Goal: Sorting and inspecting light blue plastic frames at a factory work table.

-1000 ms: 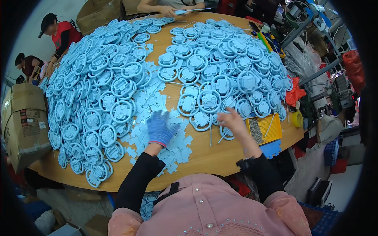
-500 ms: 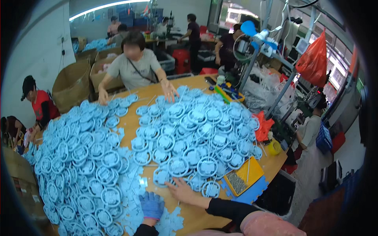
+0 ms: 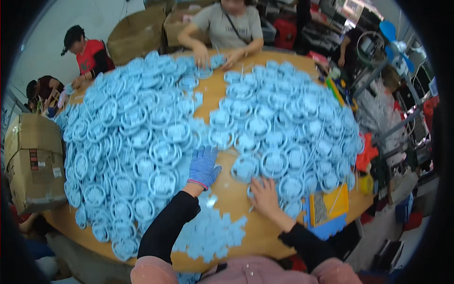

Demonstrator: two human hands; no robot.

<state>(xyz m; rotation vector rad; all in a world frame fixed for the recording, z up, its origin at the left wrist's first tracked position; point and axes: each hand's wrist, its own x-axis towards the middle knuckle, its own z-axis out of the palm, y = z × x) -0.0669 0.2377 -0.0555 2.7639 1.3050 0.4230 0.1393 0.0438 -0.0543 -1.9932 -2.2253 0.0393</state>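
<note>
My left hand [image 3: 204,166], in a blue-violet knitted glove, reaches over the near inner edge of the left heap [image 3: 137,128] of light-blue ring-shaped plastic parts. Its fingers are stretched out and no part shows in its grip. My bare right hand [image 3: 265,196] rests with spread fingers against the near edge of the right heap [image 3: 283,128] of similar parts, beside a ring part [image 3: 245,167]. Flat light-blue pieces [image 3: 213,232] lie on the table in front of me, to the right of my left forearm.
A yellow tray [image 3: 339,201] of small metal pieces stands on a blue mat [image 3: 328,227] to the right. Across the wooden table [image 3: 213,87] a co-worker handles ring parts. Cardboard boxes [image 3: 35,161] stand at the left; a fan [image 3: 399,47] is at the far right.
The view has shifted, bringing the table lower and rightward. My left hand has moved forward to the left heap. The co-worker's hands have come closer together near the far edge.
</note>
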